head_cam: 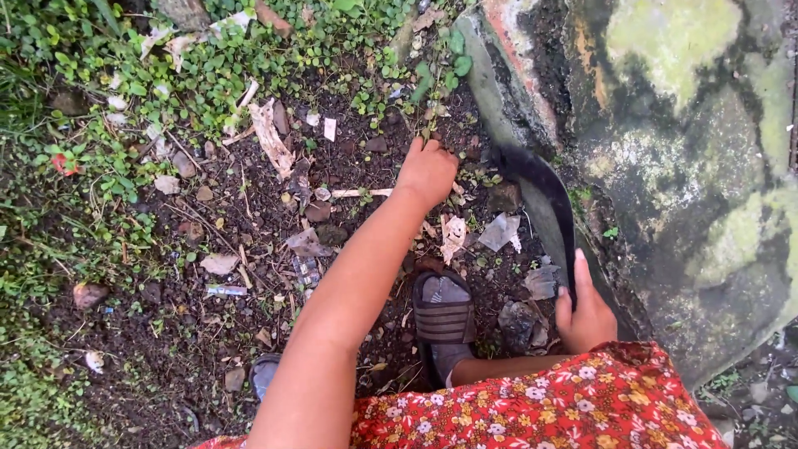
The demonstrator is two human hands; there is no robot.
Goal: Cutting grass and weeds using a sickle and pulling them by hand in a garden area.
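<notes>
Left hand [426, 170] reaches far into the dark soil [208, 291], fingers curled down on small weeds [432, 125] near the mossy wall [682, 166]; whether it grips any, cannot tell. Right hand [586, 312] is wrapped round the handle of a curved black sickle [544, 195], blade arcing along the wall base. Sickle looks stiff, light, sharp-edged, so best held at the handle; weeds soft, best pinched low.

Dark bare soil [166, 333] strewn with paper scraps [453, 237], stones [87, 293], weeds [100, 50].

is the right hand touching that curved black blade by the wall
Touching. The head view shows the right hand wrapped around the lower end of the curved black blade, fingers closed on it, no gap visible.
</notes>
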